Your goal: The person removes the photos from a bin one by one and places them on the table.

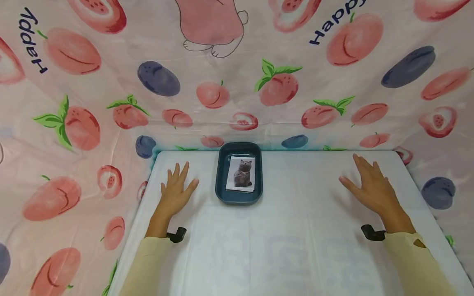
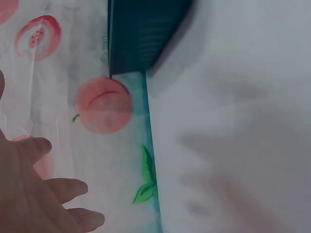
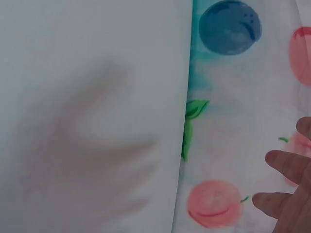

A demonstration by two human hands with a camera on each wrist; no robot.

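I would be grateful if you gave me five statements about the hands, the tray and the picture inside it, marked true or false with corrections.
1. The left hand is nearer to the tray than the right hand is. True.
2. The top card lies in the tray with its picture facing up. True.
3. That card shows a dog. False: it shows a grey cat.
4. The right hand grips the tray. False: it is apart from the tray and holds nothing.
5. The tray stands by the near edge of the table. False: it stands at the far edge of the white table.
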